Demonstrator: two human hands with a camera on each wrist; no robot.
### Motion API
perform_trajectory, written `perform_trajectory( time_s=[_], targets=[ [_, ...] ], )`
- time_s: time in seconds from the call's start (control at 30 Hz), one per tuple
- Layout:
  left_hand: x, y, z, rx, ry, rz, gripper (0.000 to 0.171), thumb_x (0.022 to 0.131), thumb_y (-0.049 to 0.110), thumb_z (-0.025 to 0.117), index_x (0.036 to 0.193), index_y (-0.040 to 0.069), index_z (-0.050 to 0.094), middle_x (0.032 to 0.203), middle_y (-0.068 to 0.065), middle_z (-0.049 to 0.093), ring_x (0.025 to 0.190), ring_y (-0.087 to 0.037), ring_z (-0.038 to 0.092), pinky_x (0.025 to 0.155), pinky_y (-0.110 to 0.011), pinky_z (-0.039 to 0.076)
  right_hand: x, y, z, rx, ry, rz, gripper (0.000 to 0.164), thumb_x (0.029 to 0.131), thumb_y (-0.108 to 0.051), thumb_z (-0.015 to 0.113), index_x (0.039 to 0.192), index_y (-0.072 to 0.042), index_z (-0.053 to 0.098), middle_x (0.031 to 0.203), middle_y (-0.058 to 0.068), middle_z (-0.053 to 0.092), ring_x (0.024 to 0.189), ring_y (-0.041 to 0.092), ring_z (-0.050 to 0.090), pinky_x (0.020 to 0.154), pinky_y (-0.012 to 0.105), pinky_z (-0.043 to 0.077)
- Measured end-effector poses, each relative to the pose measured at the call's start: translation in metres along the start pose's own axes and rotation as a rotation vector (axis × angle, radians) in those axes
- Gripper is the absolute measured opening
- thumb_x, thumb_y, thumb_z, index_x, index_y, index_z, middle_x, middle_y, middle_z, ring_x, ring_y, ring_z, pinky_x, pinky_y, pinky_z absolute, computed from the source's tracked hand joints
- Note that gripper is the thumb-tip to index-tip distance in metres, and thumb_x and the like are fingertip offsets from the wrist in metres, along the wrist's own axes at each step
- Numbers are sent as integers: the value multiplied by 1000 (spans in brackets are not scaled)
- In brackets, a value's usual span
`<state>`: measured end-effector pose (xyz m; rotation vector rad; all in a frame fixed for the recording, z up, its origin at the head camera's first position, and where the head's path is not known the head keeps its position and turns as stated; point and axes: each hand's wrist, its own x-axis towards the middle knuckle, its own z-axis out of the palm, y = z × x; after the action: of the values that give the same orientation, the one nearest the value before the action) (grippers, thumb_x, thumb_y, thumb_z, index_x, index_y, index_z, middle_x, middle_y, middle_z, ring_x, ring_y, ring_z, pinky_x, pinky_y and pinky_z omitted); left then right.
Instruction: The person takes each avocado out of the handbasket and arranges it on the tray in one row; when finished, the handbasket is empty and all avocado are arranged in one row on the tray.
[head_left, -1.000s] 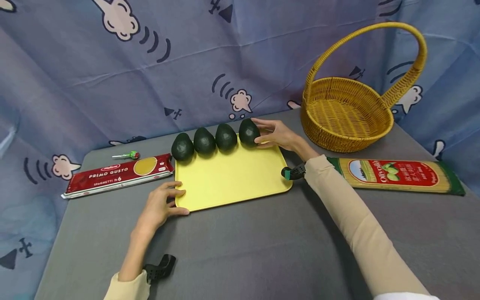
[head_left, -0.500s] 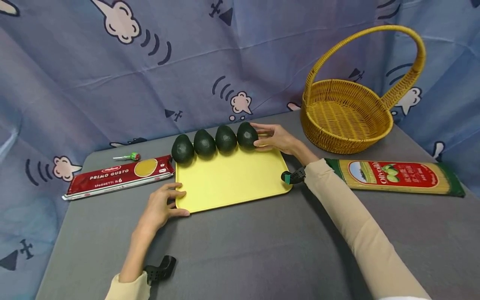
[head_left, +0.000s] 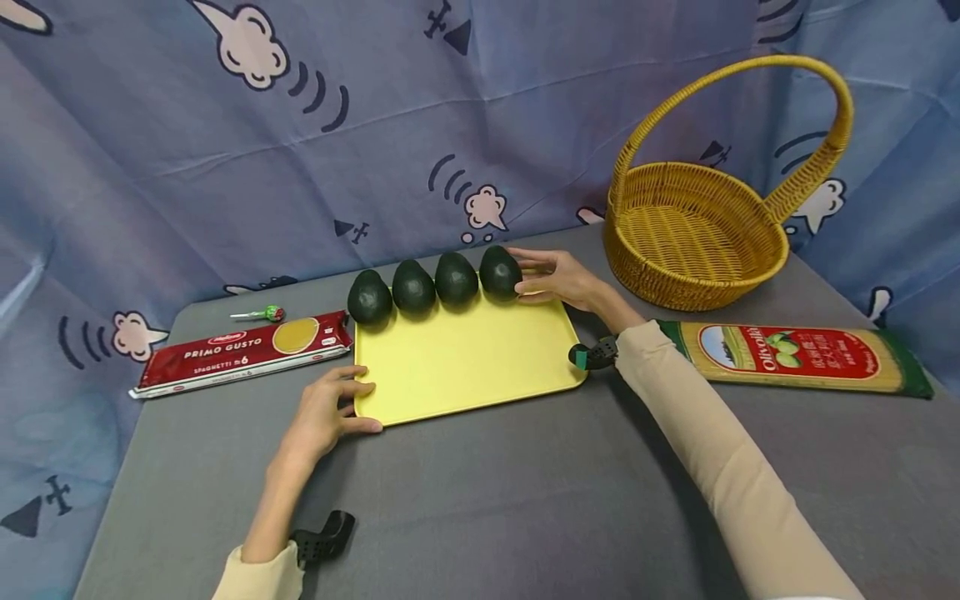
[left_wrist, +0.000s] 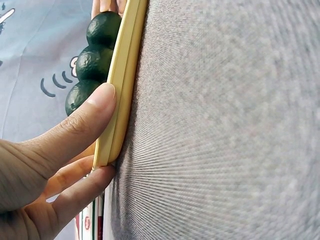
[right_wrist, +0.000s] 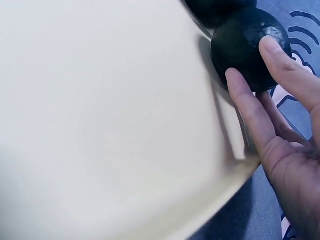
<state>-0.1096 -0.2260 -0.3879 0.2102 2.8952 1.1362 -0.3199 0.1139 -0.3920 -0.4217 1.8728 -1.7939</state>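
Several dark green avocados stand in a row along the far rim of a yellow tray [head_left: 465,367]. My right hand [head_left: 558,279] holds the rightmost avocado [head_left: 500,273] from its right side, with the thumb and fingers spread around it. In the right wrist view, fingertips [right_wrist: 237,80] press on this avocado, close over the tray's edge. The left hand [head_left: 321,411] grips the tray's near left corner. In the left wrist view, its thumb [left_wrist: 85,117] lies along the rim while other fingers reach around the corner. At the row's left end sits another avocado [head_left: 371,297].
A red spaghetti packet [head_left: 243,354] lies left of the tray, with a lollipop [head_left: 262,314] behind it. To the right stands a wicker basket [head_left: 693,283] with a tall handle. An Olivoilà pasta packet [head_left: 795,354] lies before it. A patterned cloth [head_left: 405,108] hangs behind.
The right hand has brought the rightmost avocado slightly down and left, up against its neighbour in the row. My left hand keeps its place on the tray corner.
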Motion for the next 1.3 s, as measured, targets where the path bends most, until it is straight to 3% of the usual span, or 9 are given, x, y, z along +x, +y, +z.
perform_trajectory(
  time_s=[0.37, 0.67, 1.3],
  targets=[
    [1, 1, 0, 4, -21, -31, 53, 64, 2, 86, 111, -13, 66, 130, -26, 52, 109, -40, 59, 83, -40, 57, 0, 1, 6, -39, 50, -38, 66, 86, 14, 62, 146, -4, 40, 141, 25, 42, 100, 20, 64, 88, 43, 55],
    [-2, 3, -1, -3, -14, -35, 53, 64, 3, 86, 111, -12, 66, 130, -25, 52, 111, -40, 58, 83, -41, 57, 2, 4, 10, -51, 83, -76, 66, 85, 13, 64, 144, -3, 42, 139, 24, 45, 115, 30, 54, 88, 40, 55],
    [-1, 3, -1, 6, -11, -21, 53, 64, 3, 87, 110, -12, 67, 129, -25, 53, 108, -40, 59, 83, -40, 57, -3, 3, 3, -43, 84, -90, 65, 84, 11, 66, 143, -1, 43, 139, 25, 46, 104, 17, 61, 85, 39, 57]
  ],
)
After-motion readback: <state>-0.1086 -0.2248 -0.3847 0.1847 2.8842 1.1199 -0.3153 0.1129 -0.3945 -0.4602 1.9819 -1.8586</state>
